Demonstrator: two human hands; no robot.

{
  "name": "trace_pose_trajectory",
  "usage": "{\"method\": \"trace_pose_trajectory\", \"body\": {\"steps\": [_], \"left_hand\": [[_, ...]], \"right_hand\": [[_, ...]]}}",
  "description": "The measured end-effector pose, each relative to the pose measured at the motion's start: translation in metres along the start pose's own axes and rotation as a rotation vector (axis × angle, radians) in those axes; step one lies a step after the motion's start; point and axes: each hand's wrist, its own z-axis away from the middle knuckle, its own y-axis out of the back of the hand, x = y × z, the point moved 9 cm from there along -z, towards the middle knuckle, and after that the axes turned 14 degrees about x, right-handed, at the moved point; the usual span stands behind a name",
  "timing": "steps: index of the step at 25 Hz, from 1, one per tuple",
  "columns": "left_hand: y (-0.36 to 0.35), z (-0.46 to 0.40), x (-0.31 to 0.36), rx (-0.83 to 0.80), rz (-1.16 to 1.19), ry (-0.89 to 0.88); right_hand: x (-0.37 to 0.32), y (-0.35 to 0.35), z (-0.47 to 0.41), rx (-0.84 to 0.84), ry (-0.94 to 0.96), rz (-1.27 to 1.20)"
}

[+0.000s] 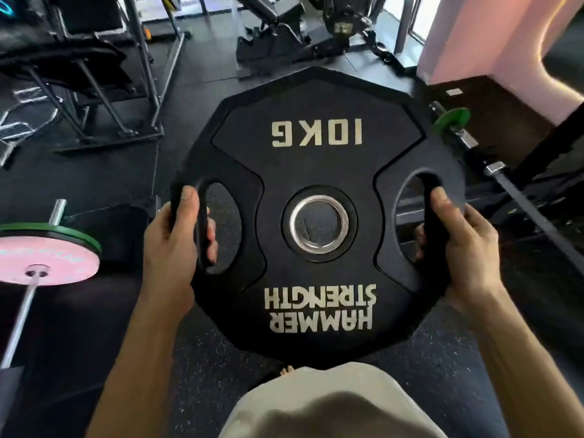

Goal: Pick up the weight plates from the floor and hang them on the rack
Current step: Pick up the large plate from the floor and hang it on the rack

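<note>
Gripping plate [317, 213] mid-frame: left hand [177, 245] and right hand [458, 248] each curled through side handle slot. Heavy, rigid, rubber-coated; slots give surest hold.

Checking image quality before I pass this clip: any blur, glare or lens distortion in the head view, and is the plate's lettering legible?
Head view: the black plate held by the left hand and right hand is sharp, its upside-down lettering legible; wide-angle bending curves the frame edges; the window area top right is overexposed; the pink plate at left looks slightly soft.
</note>
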Motion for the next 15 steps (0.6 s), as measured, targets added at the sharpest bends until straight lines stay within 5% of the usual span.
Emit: {"method": "trace_pose_trajectory", "body": {"steps": [6,15], "left_hand": [[0.021,-0.118,0.008,0.090,0.081,0.030],[-0.056,-0.329,0.030,0.103,0.052,0.013]], "right_hand": [[-0.003,-0.142,-0.051,-0.082,-0.003,0.009],[0.002,-0.325,-0.204,-0.123,0.012,-0.014]]}}
